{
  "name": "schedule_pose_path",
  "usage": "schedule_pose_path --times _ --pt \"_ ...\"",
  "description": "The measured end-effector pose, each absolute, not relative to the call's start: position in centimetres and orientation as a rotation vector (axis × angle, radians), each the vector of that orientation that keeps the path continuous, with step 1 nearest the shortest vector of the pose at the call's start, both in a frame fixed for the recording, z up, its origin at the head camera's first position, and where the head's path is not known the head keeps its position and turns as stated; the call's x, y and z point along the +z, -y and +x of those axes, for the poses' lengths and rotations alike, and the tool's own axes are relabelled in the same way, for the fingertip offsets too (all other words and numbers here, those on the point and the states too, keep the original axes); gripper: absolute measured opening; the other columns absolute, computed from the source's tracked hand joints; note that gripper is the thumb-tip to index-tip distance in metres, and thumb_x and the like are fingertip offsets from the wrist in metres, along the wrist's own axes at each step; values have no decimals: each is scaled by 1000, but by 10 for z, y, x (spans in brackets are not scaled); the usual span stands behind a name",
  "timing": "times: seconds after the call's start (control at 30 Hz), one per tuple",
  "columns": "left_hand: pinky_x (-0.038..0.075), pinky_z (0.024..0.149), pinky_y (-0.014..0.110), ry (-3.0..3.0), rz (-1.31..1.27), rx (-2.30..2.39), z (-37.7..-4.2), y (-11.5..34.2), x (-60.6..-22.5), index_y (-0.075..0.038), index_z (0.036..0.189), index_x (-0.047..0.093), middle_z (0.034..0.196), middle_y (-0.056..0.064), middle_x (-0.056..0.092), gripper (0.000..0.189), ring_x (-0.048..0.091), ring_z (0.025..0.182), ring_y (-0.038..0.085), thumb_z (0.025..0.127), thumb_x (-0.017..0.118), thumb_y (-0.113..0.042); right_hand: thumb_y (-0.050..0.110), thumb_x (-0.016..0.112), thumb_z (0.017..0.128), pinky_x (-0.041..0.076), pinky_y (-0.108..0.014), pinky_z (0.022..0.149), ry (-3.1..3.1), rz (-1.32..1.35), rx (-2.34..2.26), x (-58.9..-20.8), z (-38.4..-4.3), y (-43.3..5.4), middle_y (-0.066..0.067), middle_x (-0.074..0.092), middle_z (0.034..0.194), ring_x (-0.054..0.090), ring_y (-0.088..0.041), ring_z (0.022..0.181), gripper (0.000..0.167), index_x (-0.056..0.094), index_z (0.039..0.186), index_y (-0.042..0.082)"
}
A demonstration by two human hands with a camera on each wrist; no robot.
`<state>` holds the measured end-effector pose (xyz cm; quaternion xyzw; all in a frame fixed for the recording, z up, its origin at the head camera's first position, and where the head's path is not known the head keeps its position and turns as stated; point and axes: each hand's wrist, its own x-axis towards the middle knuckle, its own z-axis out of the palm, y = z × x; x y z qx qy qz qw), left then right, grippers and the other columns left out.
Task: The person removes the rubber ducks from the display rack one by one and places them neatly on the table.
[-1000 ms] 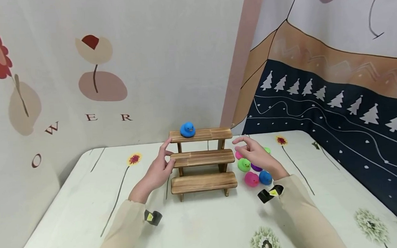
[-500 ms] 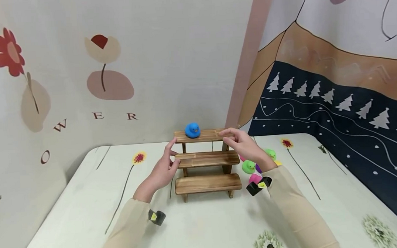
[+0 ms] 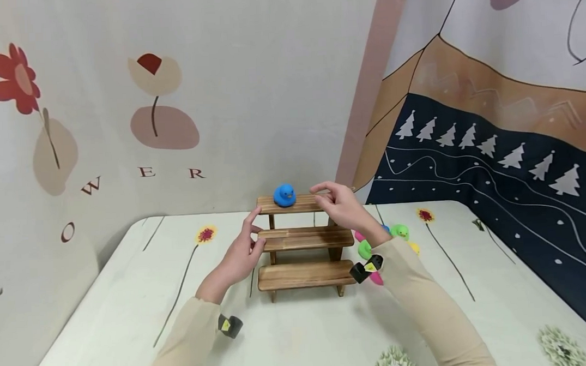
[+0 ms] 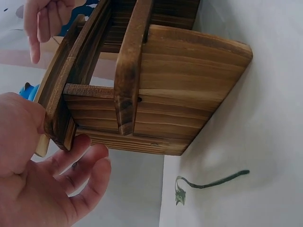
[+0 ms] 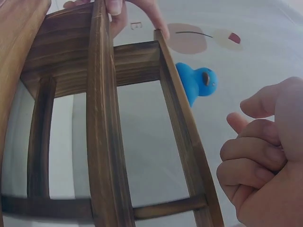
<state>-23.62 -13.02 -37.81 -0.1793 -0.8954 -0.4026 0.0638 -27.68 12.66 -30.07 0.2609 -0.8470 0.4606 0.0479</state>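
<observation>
A three-tier wooden display stand point(image 3: 305, 238) stands on the table. On the left part of its top tier sits a blue toy duck point(image 3: 285, 195), facing right. My left hand point(image 3: 236, 256) grips the stand's left end; in the left wrist view its fingers curl at the end of one tier. My right hand point(image 3: 342, 205) hovers at the right end of the top tier, to the right of the duck. Seen from the right wrist, its thumb and index finger are apart and the other fingers are curled, with nothing between them; the duck point(image 5: 195, 82) is a short way off.
Beside the stand's right end lie several more toy ducks, among them a green duck point(image 3: 400, 232) and a pink duck point(image 3: 376, 278), partly hidden by my right forearm. A patterned cloth wall point(image 3: 250, 97) rises behind the table point(image 3: 290, 336).
My right hand has moved left and up, from above the loose ducks to the stand's top tier. The left hand keeps its place on the stand. The head view has shifted slightly.
</observation>
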Motion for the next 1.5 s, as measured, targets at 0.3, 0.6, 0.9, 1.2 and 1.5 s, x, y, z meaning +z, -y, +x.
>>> schedule_pose_path --times 0.3,0.6,0.9,1.2,1.5 --pt "44 64 30 2703 -542 -1207 -233 132 -379 -20 152 7 121 22 51 69 51 69 16 99 49 -8 11 53 97 32 -27 52 2587 819 1358 -305 -281 -110 3 34 53 31 -13 45 28 59 123 2" --pt "44 64 31 2682 -552 -1215 -232 130 -378 -21 152 7 118 21 52 69 49 68 16 98 49 -8 11 56 96 33 -28 55 2542 862 1365 -302 -289 -101 3 31 53 29 -13 46 29 58 122 1" --pt "42 62 29 2663 -565 -1201 -231 129 -376 -21 152 8 114 19 54 70 46 66 14 98 50 -7 15 58 96 33 -28 54 2526 888 1468 -303 -298 -92 2 32 53 30 -14 45 29 57 123 4" --pt "42 62 30 2673 -568 -1203 -230 131 -375 -22 152 7 116 20 53 70 47 66 15 98 50 -8 17 57 97 32 -28 51 2555 895 1479 -301 -305 -83 2 35 52 32 -15 45 31 56 125 3" --pt "44 63 31 2671 -607 -1183 -230 133 -374 -20 151 7 119 22 53 68 49 66 14 98 49 -7 22 55 98 34 -29 57 2663 875 1510 -297 -306 -80 1 40 55 36 -16 50 36 53 129 3"
